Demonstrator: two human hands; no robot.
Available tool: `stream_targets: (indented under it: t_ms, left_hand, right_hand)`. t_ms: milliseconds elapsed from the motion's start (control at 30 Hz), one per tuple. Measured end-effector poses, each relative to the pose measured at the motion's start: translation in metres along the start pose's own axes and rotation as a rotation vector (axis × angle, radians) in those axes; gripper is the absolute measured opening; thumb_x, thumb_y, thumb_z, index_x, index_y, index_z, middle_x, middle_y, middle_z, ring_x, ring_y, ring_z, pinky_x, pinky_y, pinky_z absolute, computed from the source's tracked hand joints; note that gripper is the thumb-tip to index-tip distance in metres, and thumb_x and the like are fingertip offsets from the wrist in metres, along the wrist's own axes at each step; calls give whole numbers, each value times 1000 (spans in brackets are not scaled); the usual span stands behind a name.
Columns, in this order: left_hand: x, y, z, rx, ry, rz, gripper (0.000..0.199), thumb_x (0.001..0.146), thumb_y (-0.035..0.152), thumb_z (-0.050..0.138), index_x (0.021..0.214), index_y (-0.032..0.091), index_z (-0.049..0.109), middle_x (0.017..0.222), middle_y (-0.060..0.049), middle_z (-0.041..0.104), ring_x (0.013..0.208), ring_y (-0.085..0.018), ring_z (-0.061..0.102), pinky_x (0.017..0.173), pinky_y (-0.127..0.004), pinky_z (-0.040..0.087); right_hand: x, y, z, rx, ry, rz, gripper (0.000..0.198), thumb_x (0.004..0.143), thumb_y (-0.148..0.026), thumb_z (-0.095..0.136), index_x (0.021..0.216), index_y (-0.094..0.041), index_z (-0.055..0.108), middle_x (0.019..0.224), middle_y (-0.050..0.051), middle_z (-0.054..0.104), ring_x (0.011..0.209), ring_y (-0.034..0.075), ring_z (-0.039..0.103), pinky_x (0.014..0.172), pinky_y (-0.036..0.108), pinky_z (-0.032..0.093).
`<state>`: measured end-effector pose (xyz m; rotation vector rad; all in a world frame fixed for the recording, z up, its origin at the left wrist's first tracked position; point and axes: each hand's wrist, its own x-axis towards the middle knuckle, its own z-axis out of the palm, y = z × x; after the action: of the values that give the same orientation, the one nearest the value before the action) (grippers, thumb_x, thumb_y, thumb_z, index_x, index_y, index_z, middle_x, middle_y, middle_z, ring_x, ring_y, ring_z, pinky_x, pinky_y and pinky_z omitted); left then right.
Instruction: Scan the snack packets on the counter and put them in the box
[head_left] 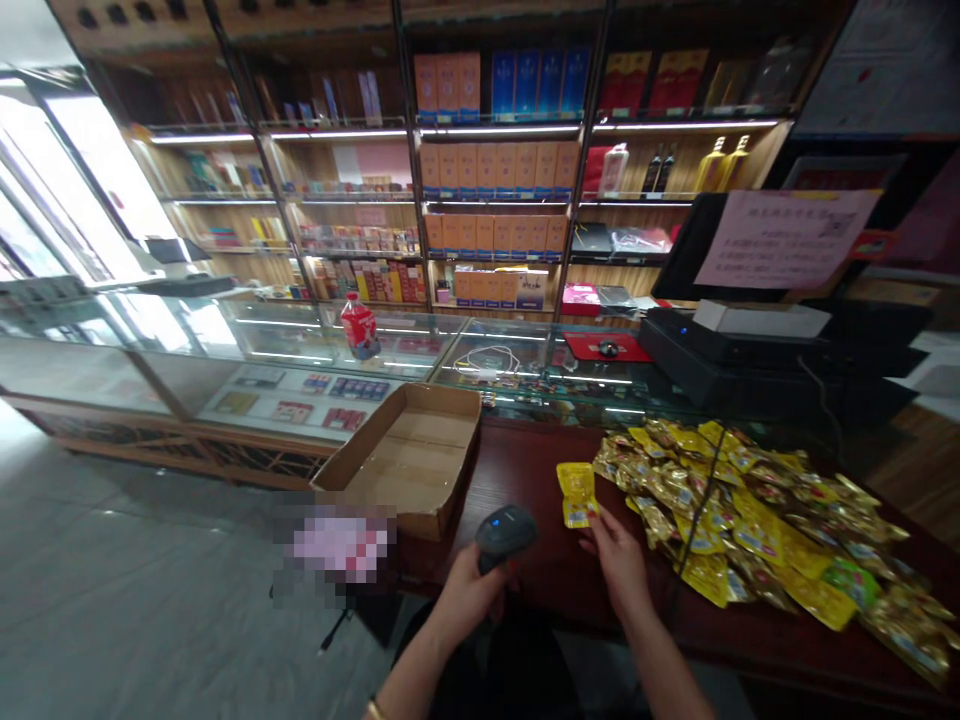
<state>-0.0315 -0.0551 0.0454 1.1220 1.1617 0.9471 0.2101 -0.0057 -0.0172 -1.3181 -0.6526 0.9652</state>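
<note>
Packet (577, 494), small and yellow, is out in front of the person above the worktop (517, 455), just beside the near-left edge of the pile; whether it touches the wood is hard to tell. The fingers of the right hand (621, 565) pinch it by the lower right corner, probably so that most of its printed face is left uncovered. The fingers of the left hand (466, 592) are wrapped round the handle of a dark handheld scanner (506, 535), its head raised near the packet; that grip likely lets the tool be aimed by the wrist alone. Rightward, a loose pile of gold and yellow packets (720, 490) spreads along the worktop, seemingly put on that side for easy reach, with a green packet (849, 580) among them and a thin dark cord (703, 500) across. To the left, a shallow cardboard box (409, 440) sits with its top uncovered, perhaps set apart to leave handling room between box and pile. Beyond, a monitor (686, 240) with a paper sheet (786, 240) over its screen stands behind the pile, and a red bottle (360, 328) stands upright on the glass display case (289, 330)
</note>
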Motion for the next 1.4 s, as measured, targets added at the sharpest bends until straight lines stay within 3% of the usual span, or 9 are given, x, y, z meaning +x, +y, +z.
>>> stream_targets:
  t_ms: [133,333,500,600,733,867,1000,1200,1400]
  left_hand:
    - [30,-16,2,-71,63,-19,51,71,65,75,85,19,58,60,-3,69,36,-12,51,38,-23,35]
    - [37,-19,3,-40,106,-53,51,71,66,74,83,20,57,56,-1,68,34,-13,52,36,-23,36]
    - [38,-18,-2,30,91,-51,52,74,69,72,68,20,58,47,-1,61,33,-13,50,37,-23,34]
    - [38,-18,-3,19,90,-41,55,73,71,73,68,19,59,49,-1,63,34,-13,51,37,-23,34]
    - [35,-16,-2,-23,72,-30,54,70,70,77,73,19,60,56,-2,68,33,-11,51,36,-23,34]
    - [33,-16,-2,-13,63,-17,52,70,68,76,72,19,59,54,-2,66,33,-12,51,35,-22,33]
    - [31,-15,-2,-33,65,-3,49,70,65,77,74,19,60,56,-2,67,35,-12,53,36,-22,35]
    - [28,-12,-2,-46,39,-4,54,69,68,79,76,19,59,55,-2,67,33,-12,51,36,-21,32]
    - [27,-15,-4,-39,6,23,56,71,72,78,74,19,58,55,-2,67,33,-11,50,36,-21,31]
  right_hand:
    - [4,-41,42,-98,-105,-41,63,69,-63,82,115,-19,83,98,10,84,80,28,78,52,28,53]
    - [3,-86,170,-321,-584,-135,44,84,-58,73,106,-21,84,82,4,83,65,21,74,46,23,45]
    - [15,-85,224,-429,-579,-204,27,85,-39,79,104,-21,84,79,2,82,63,17,73,60,25,56]
    - [34,-89,190,-526,-448,-297,26,91,-31,71,114,-24,82,97,4,83,85,20,76,83,32,59]
    - [62,-97,87,-722,-201,-384,35,94,-21,59,123,-20,77,132,16,73,130,32,61,117,51,39]
    - [83,-89,-14,-1266,241,-527,50,95,-23,53,142,-8,63,143,28,61,140,43,47,116,66,29]
    - [91,-72,-70,-1531,288,-531,47,97,-19,45,140,-12,63,140,23,67,139,40,49,116,71,22]
    - [89,-75,-86,-1578,59,-621,51,94,-12,51,142,-24,63,133,14,73,142,36,50,120,77,8]
    - [60,-77,-31,-681,-40,-426,47,83,-37,71,129,-24,72,122,11,75,112,30,70,101,44,53]
